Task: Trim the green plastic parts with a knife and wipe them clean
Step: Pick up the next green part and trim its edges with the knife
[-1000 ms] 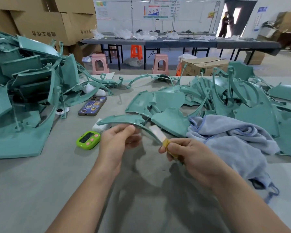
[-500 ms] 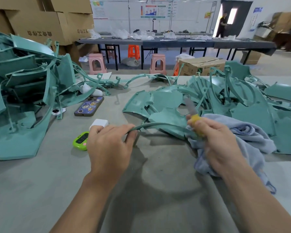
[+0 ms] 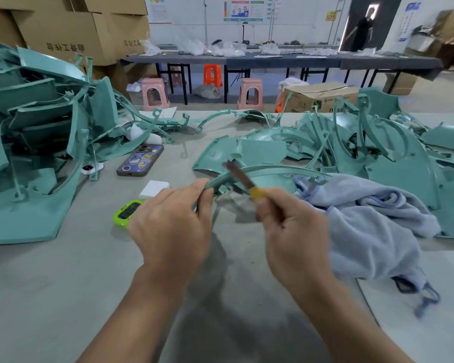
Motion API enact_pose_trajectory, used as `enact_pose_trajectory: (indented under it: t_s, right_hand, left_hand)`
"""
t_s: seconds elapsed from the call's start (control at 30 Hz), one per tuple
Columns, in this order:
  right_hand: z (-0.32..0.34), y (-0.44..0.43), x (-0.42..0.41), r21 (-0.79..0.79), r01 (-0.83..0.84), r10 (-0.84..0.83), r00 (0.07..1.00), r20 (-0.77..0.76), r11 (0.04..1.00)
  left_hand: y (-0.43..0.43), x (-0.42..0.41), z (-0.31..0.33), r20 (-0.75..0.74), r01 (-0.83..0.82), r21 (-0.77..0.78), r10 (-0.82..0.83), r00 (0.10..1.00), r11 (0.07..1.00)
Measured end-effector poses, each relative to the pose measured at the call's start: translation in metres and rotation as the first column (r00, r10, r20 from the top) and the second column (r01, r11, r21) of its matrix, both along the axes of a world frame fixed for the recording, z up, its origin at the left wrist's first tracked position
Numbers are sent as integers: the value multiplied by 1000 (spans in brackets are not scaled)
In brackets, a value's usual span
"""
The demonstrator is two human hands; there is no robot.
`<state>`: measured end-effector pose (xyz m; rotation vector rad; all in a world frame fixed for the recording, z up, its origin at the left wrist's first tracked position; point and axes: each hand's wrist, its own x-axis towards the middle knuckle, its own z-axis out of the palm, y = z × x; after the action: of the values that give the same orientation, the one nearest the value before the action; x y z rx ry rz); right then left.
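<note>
While the left hand (image 3: 171, 226) pinches the near end of the curved green strip (image 3: 268, 169), the strip's long arc runs rightward to the blue cloth (image 3: 372, 226), reaching its far edge. The right hand (image 3: 294, 231), just left of the cloth, grips the knife (image 3: 240, 176) — the blade crosses the strip beside the pinch, so the trimming stroke likely runs clothward.

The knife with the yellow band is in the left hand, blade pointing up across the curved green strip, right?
No. The head view shows the knife in the right hand, not the left; its blade does point up across the curved green strip.
</note>
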<state>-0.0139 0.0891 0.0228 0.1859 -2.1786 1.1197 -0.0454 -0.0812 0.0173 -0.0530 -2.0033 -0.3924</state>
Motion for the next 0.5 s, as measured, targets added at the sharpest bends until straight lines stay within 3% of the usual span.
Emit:
enact_pose_trajectory:
  t_s: [0.13,0.3,0.4,0.5]
  right_hand:
    - [-12,-13,-9,16,-26,25,997,75,1000]
    - [-8,8,-17,27,324,-325,942,81,946]
    - [-8,4,-10,21,240,-240,971,15,971]
    - [-12,-12,-4,129,103,-108,994,30,986]
  left_hand:
    - [4,0,-2,-36,3,-25,-4,999,1000]
    - [6,3,0,-24,32,-59,-34,999,998]
    - [8,4,1,-26,30,-68,-32,999,997]
    - [7,4,0,-19,24,-49,-25,1000,999]
